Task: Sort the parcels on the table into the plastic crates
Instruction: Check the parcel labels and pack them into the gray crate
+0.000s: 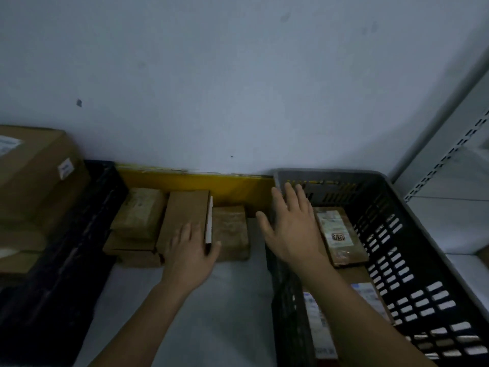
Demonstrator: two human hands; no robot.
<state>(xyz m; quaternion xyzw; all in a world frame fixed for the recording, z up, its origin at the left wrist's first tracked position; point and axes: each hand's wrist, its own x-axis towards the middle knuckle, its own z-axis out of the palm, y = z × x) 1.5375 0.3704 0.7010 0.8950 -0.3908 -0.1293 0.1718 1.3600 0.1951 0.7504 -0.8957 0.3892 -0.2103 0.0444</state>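
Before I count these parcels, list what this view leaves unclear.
- Parcels near the front of the grey crate: the right hand and its forearm hide parts of them.
- Black crate on the left: cut off by the frame edge, so its full load is unseen.
- Label on the parcel in the grey crate: too blurred to read.
- Tall parcel: the left hand covers its near end.

Pale wall (211, 75) behind — perforated metal shelving (449, 160) at right.
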